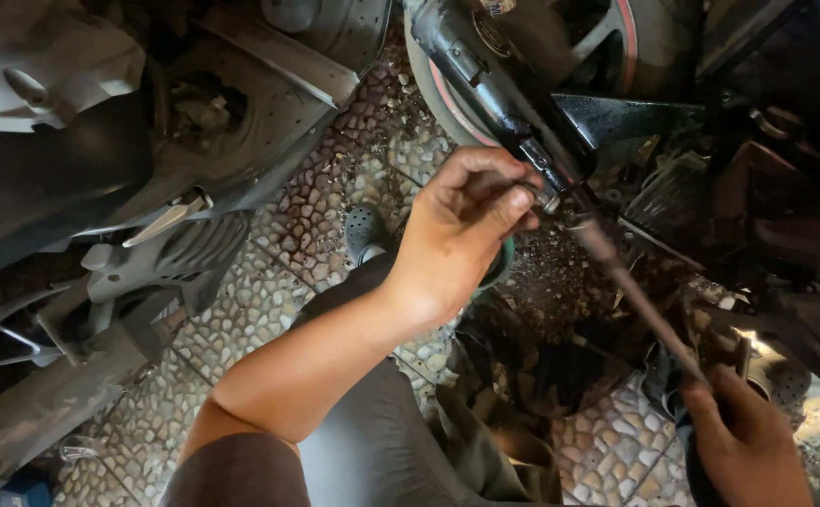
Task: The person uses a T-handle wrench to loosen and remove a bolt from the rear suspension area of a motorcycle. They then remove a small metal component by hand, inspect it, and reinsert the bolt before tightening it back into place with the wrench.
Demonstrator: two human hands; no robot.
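Crouched over a cobble-patterned tile floor (288, 235) between two motorcycles, I work at the lower end of a black fork leg (495, 89) that slants down from the top of the view beside a front wheel (617, 47) with a red rim stripe. My left hand (457, 235) reaches up from the lower left, fingers curled and pinched closed at the foot of the fork leg, right where a small metal fitting (551, 199) shows; whether the fingertips actually hold that fitting I cannot tell, since they cover it. My right hand (743, 441), low in the right corner, is wrapped shut around the near end of a long thin rod (640, 300), which runs up and to the left until its far end meets the bottom of the fork leg just beside my left fingers. The grey bodywork of a scooter (175, 253) fills the left side, and my grey trouser leg (372, 441) lies below.
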